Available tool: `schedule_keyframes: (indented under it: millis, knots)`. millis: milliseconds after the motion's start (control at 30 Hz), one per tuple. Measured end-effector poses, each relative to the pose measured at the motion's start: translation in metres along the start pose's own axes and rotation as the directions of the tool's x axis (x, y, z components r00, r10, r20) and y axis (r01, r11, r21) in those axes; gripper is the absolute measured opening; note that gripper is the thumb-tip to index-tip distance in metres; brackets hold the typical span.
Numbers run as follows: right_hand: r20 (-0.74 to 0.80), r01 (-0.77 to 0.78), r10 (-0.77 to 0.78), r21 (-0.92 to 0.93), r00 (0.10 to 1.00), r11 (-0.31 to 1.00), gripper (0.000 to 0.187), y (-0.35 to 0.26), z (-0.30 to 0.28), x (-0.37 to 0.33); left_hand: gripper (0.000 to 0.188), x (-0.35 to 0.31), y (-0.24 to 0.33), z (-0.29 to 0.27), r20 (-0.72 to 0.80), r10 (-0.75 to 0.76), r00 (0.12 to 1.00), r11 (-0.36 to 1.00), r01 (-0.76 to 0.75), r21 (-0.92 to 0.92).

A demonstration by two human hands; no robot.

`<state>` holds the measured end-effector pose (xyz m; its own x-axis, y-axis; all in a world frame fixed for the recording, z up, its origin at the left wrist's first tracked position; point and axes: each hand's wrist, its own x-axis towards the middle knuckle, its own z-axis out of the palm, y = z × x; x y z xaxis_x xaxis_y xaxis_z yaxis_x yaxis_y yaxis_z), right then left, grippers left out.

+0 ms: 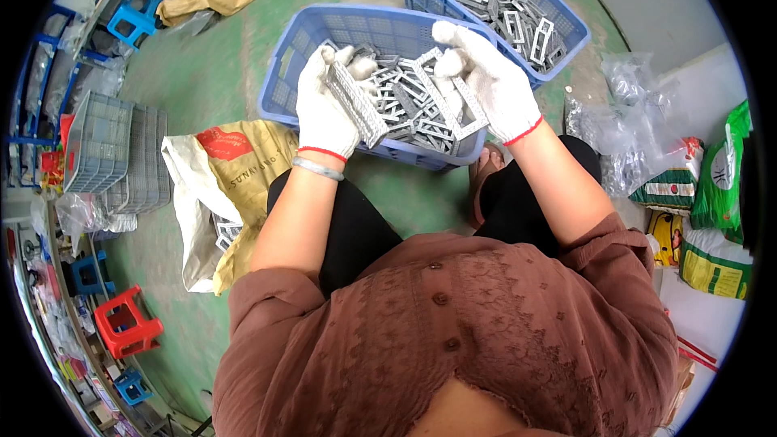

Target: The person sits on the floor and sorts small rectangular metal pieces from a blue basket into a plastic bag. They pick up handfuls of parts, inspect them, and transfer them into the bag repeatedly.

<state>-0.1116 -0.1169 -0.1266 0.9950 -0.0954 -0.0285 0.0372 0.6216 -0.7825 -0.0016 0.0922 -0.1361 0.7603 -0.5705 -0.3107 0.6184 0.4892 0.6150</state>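
Observation:
Both my hands wear white knitted gloves with red cuffs, raised over a blue plastic basket (279, 73). My left hand (326, 105) is closed on a grey rectangular frame piece (358, 105), tilted with its ridged side showing; whether it is one piece or several stacked, I cannot tell. In my right hand (499, 85), closed fingers grip the edge of another grey rectangular frame (471, 128), its open middle visible. Loose grey frames (402, 105) lie jumbled in the basket below. The fingertips are partly hidden behind the pieces and gloves.
A second blue basket (576, 20) of similar frames touches the first at the far right. An open paper sack (257, 150) with grey pieces inside stands left. Stacked grey crates (101, 142) and a red stool (128, 322) are further left. Plastic bags (623, 125) lie right.

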Motion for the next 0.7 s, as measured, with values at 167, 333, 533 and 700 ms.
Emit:
schedule_keyframes:
  millis: [167,333,533,700]
  knots:
    - [0.081,0.085,-0.093,0.101,0.992,0.991,0.035,0.001,0.009,0.002,0.064,-0.019,-0.019,0.02,0.202,-0.194,0.96,0.927,0.112,0.357]
    - [0.208,0.04,-0.057,0.086,0.976,0.996,0.04,0.005,0.006,-0.001,0.048,-0.018,-0.035,0.023,0.394,-0.179,0.902,0.979,0.126,0.157]
    - [0.067,0.091,-0.08,-0.187,0.995,0.978,0.065,0.007,0.008,0.004,0.03,-0.016,-0.035,0.035,0.153,-0.114,0.982,0.993,0.106,0.057]
    - [0.175,0.174,-0.016,-0.959,0.985,0.223,0.097,-0.02,0.026,-0.014,0.025,-0.011,-0.03,0.016,0.062,-0.153,0.986,0.988,0.154,-0.011]
